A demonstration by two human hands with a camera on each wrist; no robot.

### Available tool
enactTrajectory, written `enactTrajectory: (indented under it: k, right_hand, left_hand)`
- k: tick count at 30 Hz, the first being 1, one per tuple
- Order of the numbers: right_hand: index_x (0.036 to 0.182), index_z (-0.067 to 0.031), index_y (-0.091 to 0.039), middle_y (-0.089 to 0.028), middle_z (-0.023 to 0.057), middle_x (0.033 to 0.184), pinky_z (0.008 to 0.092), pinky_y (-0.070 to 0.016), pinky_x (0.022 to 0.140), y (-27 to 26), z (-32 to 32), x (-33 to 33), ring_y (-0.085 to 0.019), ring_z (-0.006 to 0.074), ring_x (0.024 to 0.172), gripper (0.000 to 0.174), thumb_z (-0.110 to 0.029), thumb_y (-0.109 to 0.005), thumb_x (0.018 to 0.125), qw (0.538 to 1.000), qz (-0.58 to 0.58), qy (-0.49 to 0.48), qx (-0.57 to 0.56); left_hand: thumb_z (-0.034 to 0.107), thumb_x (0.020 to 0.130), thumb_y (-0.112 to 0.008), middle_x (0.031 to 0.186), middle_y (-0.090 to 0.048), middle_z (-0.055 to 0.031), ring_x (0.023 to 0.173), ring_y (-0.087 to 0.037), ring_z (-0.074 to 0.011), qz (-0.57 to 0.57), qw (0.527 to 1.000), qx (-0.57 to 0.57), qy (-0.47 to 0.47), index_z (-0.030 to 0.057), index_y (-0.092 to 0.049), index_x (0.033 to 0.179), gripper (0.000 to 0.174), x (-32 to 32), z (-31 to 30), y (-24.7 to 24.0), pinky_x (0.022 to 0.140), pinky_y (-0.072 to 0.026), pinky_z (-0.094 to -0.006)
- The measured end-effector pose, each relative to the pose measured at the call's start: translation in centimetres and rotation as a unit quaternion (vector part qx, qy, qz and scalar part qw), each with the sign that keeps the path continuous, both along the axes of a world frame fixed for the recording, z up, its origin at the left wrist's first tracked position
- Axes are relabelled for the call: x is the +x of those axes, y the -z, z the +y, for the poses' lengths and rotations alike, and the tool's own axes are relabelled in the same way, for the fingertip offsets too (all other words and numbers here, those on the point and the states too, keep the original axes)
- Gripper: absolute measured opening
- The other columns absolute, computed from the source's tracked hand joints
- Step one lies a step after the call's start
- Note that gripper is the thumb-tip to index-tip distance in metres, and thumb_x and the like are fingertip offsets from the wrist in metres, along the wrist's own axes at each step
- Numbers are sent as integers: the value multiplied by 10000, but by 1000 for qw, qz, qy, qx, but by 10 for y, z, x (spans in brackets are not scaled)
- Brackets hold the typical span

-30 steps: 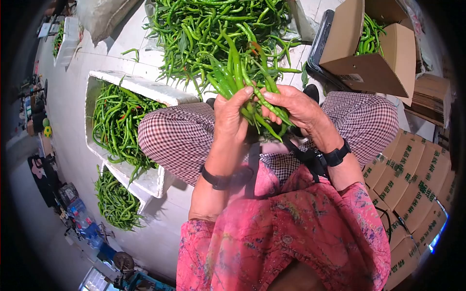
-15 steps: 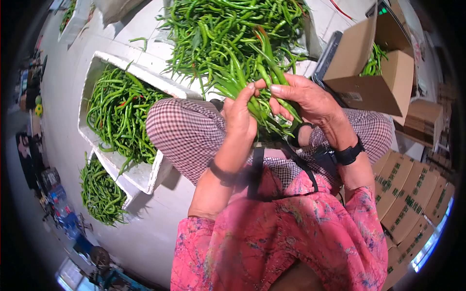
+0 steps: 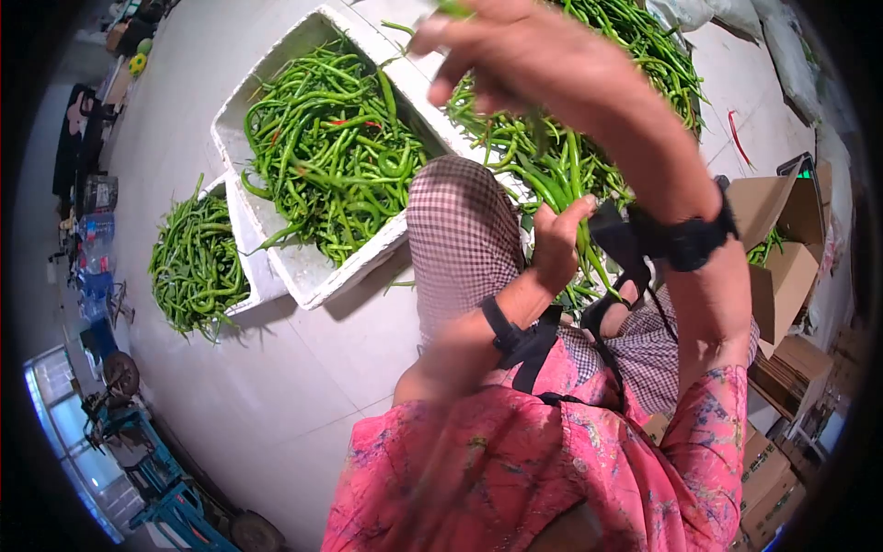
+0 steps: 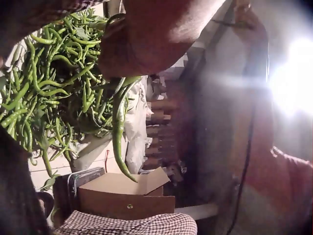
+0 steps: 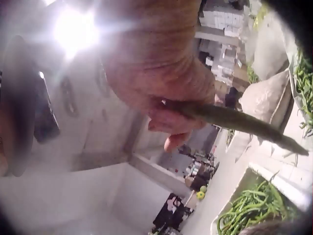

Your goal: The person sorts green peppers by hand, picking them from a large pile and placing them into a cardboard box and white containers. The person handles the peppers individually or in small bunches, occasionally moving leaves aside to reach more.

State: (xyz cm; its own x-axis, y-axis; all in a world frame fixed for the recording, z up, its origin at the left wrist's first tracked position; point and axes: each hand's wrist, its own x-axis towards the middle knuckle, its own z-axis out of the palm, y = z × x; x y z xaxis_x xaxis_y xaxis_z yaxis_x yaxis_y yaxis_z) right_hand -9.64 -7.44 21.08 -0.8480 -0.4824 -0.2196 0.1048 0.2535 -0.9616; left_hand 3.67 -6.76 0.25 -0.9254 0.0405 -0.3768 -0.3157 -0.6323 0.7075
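Observation:
The right hand (image 3: 543, 69) is raised over the corner of the white foam box (image 3: 354, 276). In the right wrist view its curled fingers grip a green pepper (image 5: 244, 122) that juts out past them. Lower down, the left hand (image 3: 559, 241) holds several long green peppers (image 3: 575, 170) above the big pile (image 4: 63, 83); one pepper (image 4: 118, 132) hangs out from that hand in the left wrist view. Green peppers with a few red ones (image 3: 331, 156) fill the foam box.
A second white box (image 3: 253, 267) of green peppers stands at the left. An opened cardboard box (image 3: 786, 276) with peppers inside is on the right. One red pepper (image 3: 738, 138) lies on the floor. The person's knee (image 3: 460, 239) is beside the foam box.
The head view has turned toward the left boxes. My right hand has left the left hand and risen across toward the foam box; the left hand still holds its bunch.

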Motion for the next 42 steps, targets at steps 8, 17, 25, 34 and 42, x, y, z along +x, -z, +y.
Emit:
enactTrajectory:
  k: [8, 17, 25, 34, 42]
  right_hand:
    - [1144, -8, -570, -583, -17, 855, 180, -292, 471, 66, 153, 49, -415, 17, 601, 412, -346, -605, 912, 959, -83, 267, -55]
    - [1376, 23, -330, -531, 103, 1194, 315, -402, 957, 132, 133, 140, -511, 184, 1088, 801, -219, -760, 747, 922, -102, 355, -113]
    - [1057, -25, -556, -621, 61, 969, 247, -506, 750, 182, 167, 147, -604, 136, 880, 295, -89, -698, 807, 811, -149, 464, -325]
    - [1271, 31, -455, -588, 107, 1018, 365, -496, 876, 201, 229, 169, -592, 198, 912, 549, 58, -590, 739, 701, -109, 348, -613]
    - [1345, 42, -385, -544, 118, 1069, 378, -461, 931, 190, 226, 176, -565, 202, 957, 702, 32, -564, 666, 682, -90, 272, -673]
  left_hand:
    - [60, 827, -649, 895, -605, -41, 764, -576, -128, -15, 966, 243, 92, 21, -550, 1073, 268, -13, -8, -19, 670, -479, -262]
    - [55, 818, -620, 1017, -633, -99, 919, -623, -211, 165, 940, -233, 189, -3, -507, 1170, 375, 4, 23, -31, 802, -488, -329]
    - [12, 691, -636, 1219, -522, -230, 1145, -494, -400, 470, 633, -567, 239, -51, -440, 1273, 617, 30, 36, -45, 946, -385, -465]
    - [-15, 841, -530, 1118, -620, -158, 1014, -596, -216, 284, 884, -339, 155, -44, -599, 1075, 246, 40, -13, -117, 937, -452, -364]
    - [281, 961, -529, 1231, -551, -176, 1122, -554, -239, -40, 946, -56, 317, -15, -483, 1260, 423, 15, -3, -45, 927, -464, -355]
